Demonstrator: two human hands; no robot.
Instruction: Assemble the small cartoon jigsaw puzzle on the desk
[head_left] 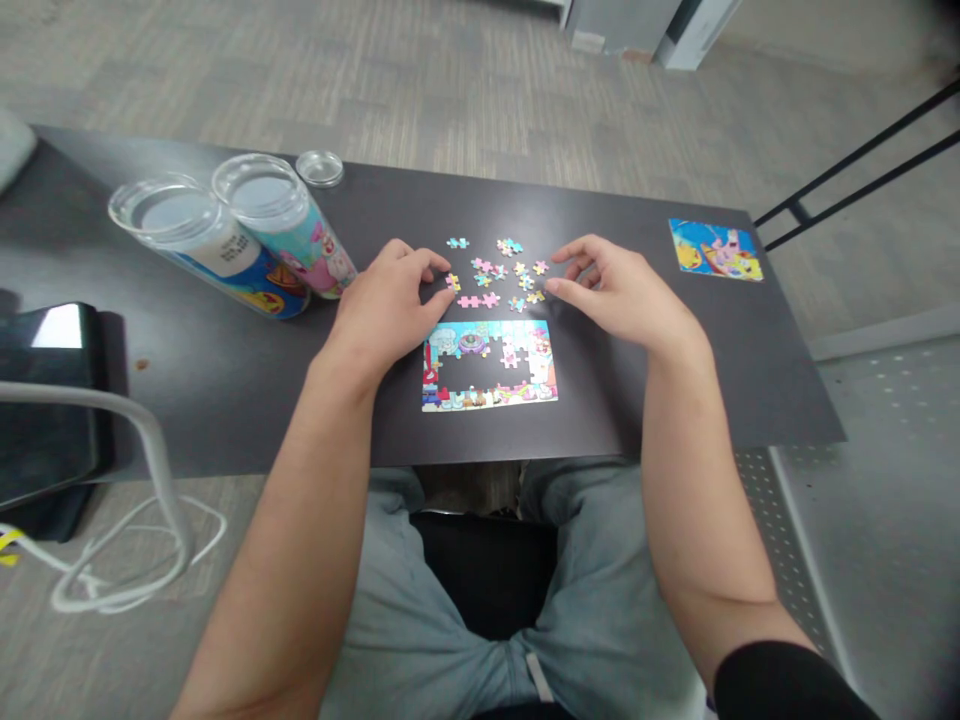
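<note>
My left hand (394,302) rests on the table at the left of the loose puzzle pieces. Its thumb and forefinger close about a small yellow and pink puzzle piece (453,283). At the right of the pieces is my right hand (604,285), its thumb and forefinger apart and nothing visible between them. Several loose puzzle pieces (500,272) lie between the hands, a pink joined strip (478,301) among them. Nearer to me lies a partly assembled jigsaw puzzle (544,380). Its border is joined, and the dark tabletop shows through the gap in its middle.
Two clear cylindrical jars (251,270) (300,230) with cartoon wraps stand at the left. A clear lid (320,168) lies behind them. A cartoon picture (716,250) lies far right. A black tablet-like device (49,400) and a white cable (161,470) are at the left edge.
</note>
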